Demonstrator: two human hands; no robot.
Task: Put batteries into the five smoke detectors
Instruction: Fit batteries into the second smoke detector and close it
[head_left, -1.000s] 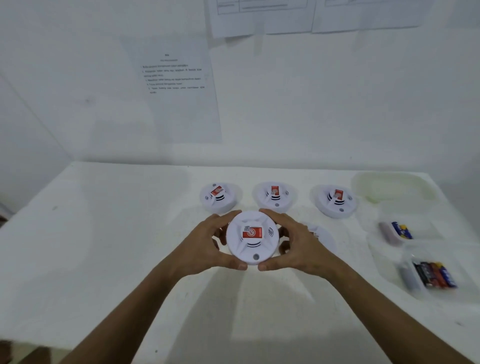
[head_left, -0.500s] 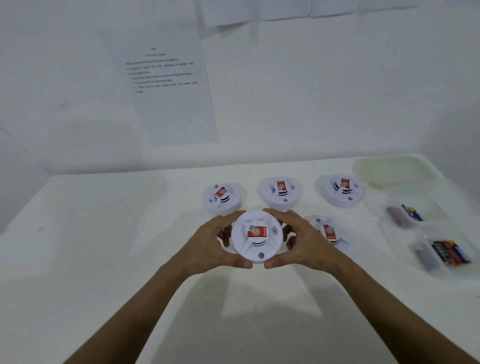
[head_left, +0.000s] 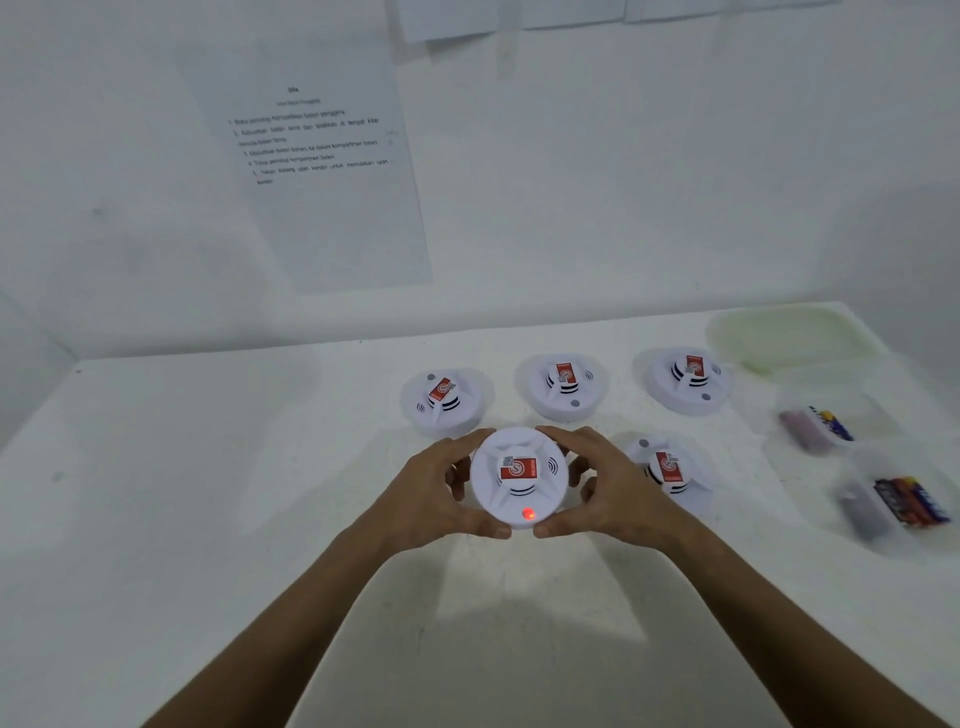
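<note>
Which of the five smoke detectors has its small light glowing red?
The smoke detector gripped between the left hand and right hand. The other four sit on the table with grey, unlit indicators.

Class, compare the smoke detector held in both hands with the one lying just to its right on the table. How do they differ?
The held detector shows a red lit lamp; the right detector has a grey, unlit one. The held detector is gripped by the left hand and right hand; the other lies untouched. Both are white, round, red-labelled.

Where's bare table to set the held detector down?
Bare: white table's left half, left of the left hand, and the near strip below the held white round detector. Crowded: detector row behind, clear plastic battery tubs at right.
</note>
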